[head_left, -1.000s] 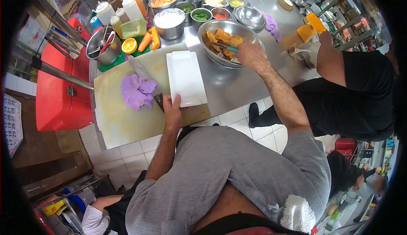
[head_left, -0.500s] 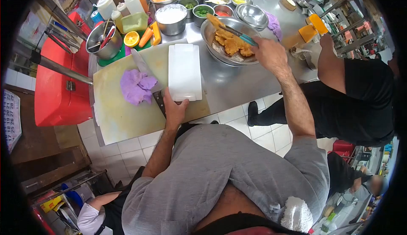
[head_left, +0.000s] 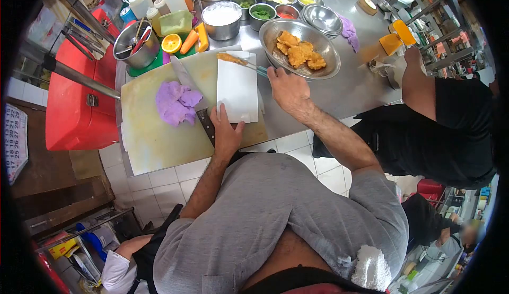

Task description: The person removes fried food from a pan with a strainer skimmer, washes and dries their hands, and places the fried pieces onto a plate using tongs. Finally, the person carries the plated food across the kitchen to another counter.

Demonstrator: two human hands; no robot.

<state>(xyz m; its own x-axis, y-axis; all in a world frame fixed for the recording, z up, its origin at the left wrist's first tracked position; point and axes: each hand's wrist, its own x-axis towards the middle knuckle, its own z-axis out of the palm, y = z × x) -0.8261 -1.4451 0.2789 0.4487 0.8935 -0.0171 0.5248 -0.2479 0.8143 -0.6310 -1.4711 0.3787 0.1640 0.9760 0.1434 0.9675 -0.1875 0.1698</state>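
While right fingers point(head_left: 274, 77) clamp tongs point(head_left: 261, 72) | left fingers point(head_left: 223, 115) grip white dish point(head_left: 237, 90) | steel bowl point(head_left: 328, 48) holds golden pieces point(head_left: 298, 54)

A steel table point(head_left: 366, 58) carries a cutting board point(head_left: 146, 135), nested metal bowls point(head_left: 273, 35), a pot point(head_left: 223, 31) and a purple cloth point(head_left: 349, 35).
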